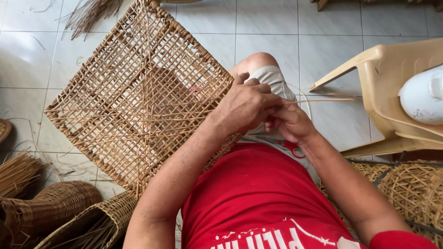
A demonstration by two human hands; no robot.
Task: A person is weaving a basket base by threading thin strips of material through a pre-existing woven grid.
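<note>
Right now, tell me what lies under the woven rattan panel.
Through the woven rattan panel the pale floor tiles and a dark patch show; what that patch is stays hidden. The left hand overlaps the panel's edge.

Pale tiled floor (pixel 267 27) under the weaving work

Left of the fingers (pixel 258 90), a rattan bundle (pixel 90 14) and woven baskets (pixel 55 203) lie; right, a beige plastic chair (pixel 392 78).

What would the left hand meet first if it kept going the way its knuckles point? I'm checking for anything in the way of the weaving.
Probably the right hand: the left hand already overlaps its fingers where both pinch the thin cane strand. Depth is unclear.
</note>
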